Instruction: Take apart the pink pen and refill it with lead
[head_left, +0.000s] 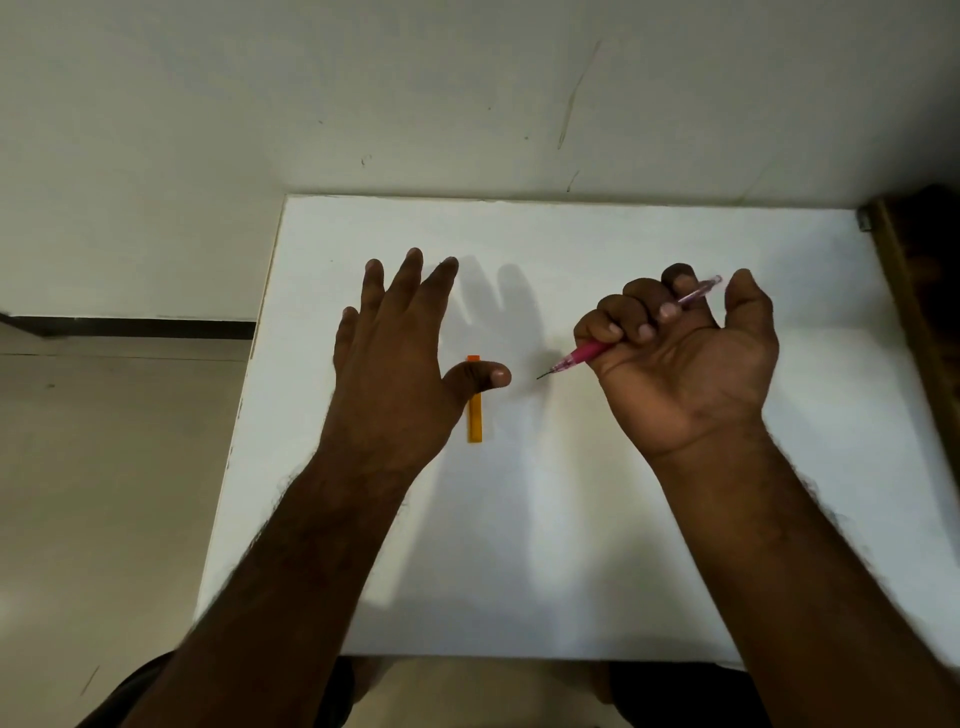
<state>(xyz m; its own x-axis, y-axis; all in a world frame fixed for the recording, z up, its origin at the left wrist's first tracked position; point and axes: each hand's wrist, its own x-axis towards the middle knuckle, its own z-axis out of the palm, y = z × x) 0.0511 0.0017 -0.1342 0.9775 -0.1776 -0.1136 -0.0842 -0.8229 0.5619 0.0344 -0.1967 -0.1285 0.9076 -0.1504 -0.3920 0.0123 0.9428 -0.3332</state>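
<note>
My right hand (685, 358) is curled palm-up around the pink pen (584, 354), which runs through the fist. Its dark lead tip points down-left toward the table's middle, and its clear pink back end sticks out past my fingers at the upper right. My left hand (395, 358) hovers flat and palm-down with fingers spread, holding nothing. An orange lead case (474, 421) lies upright on the white table (571, 519), and my left thumb covers part of its upper half.
The white table meets a pale wall (467, 104) at its far edge. A dark wooden piece (914, 291) borders the table's right side. A tiled floor (104, 467) lies off the left edge. My legs show below the near edge.
</note>
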